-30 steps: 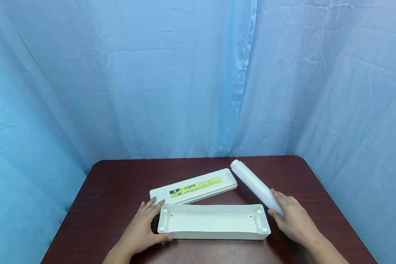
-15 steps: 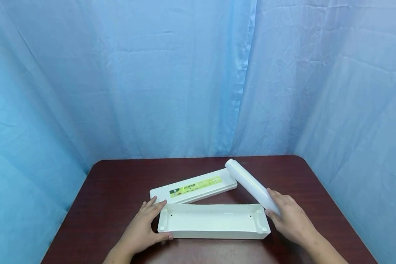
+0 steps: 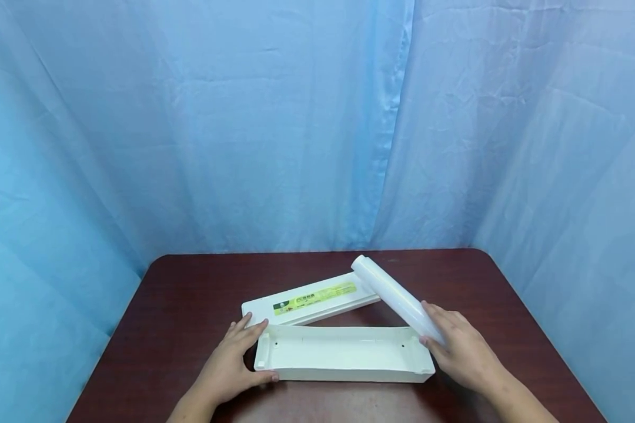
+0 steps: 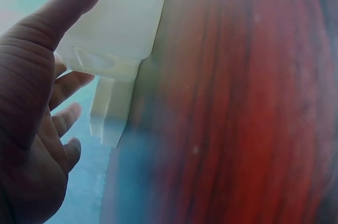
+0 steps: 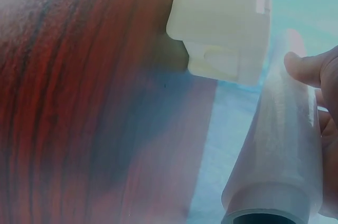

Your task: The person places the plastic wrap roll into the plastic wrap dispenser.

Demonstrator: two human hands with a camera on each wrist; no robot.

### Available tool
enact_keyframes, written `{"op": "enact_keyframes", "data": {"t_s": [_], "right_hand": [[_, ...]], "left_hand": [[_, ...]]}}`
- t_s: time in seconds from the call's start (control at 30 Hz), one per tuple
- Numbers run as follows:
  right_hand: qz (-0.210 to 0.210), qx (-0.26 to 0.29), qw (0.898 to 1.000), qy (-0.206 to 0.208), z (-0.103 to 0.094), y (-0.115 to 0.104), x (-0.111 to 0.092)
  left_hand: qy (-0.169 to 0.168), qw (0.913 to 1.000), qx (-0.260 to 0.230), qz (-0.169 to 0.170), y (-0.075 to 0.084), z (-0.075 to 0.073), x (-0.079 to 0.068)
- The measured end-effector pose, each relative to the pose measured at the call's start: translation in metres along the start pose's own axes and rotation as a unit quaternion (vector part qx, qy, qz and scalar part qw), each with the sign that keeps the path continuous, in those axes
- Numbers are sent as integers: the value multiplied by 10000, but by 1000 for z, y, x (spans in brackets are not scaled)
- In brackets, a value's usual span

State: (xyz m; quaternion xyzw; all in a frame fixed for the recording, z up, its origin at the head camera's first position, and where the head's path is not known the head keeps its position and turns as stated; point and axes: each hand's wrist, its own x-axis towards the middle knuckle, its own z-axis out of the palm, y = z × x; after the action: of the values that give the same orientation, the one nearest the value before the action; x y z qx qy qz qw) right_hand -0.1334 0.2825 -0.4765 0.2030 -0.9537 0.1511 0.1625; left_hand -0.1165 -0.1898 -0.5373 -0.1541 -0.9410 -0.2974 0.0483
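An uncovered long white plastic box lies near the table's front with its hollow side up. My left hand spans its left end, thumb on the front wall and fingertips at the back rim. In the left wrist view the thumb lies over the box wall. My right hand grips the near end of a cling film roll, held slanting away to the left at the box's right end. Its far end overlaps the white lid with a yellow-green label. The roll's open hollow core shows in the right wrist view.
The dark red-brown wooden table has rounded far corners. Blue curtains hang behind it and along both sides. The lid lies slanted just behind the box.
My right hand has moved slightly left with the cling film roll, whose far end now reaches over the lid's right end. My left hand stays at the box.
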Motion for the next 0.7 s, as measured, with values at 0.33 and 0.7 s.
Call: {"op": "enact_keyframes", "data": {"t_s": [0.33,0.7], "right_hand": [[-137,-30,9999,-76,0,-4,3],[-435,83,9990,42,-2,-9,5]], "left_hand": [[9,9997,-179,-145,1,0,0],[-172,9989,-289,-334,5,-3,0]]}}
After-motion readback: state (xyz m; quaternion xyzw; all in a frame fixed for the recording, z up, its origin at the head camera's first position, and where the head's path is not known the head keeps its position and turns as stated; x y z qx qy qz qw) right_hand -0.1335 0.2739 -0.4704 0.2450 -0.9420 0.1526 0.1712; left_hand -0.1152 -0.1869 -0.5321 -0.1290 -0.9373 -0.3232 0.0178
